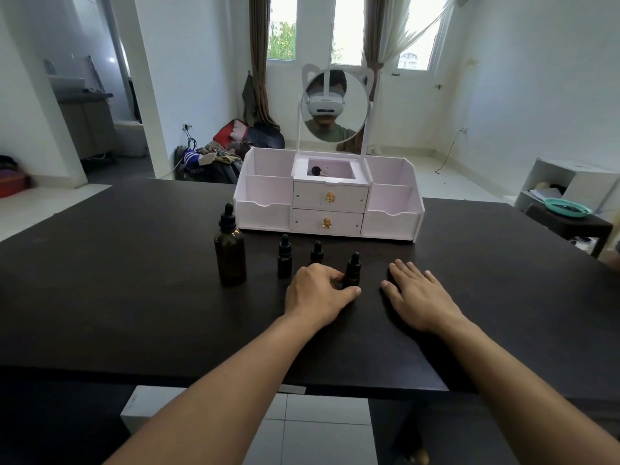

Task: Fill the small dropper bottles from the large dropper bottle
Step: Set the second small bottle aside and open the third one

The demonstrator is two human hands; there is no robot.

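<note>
A large amber dropper bottle (230, 251) with a black dropper cap stands upright on the dark table (134, 280), left of centre. Three small dark dropper bottles stand to its right: one (284, 258) on the left, one (316, 252) in the middle behind my left hand, and one (353, 270) nearest me. My left hand (317, 290) grips the base of that nearest small bottle with thumb and curled fingers. My right hand (419, 295) lies flat on the table with straight fingers, a little to the right of the bottle and apart from it.
A white vanity organiser (330, 203) with two drawers, side trays and a round mirror stands behind the bottles at the table's far side. The table's front edge runs below my forearms. A low side table with a green dish (567, 208) is at the right.
</note>
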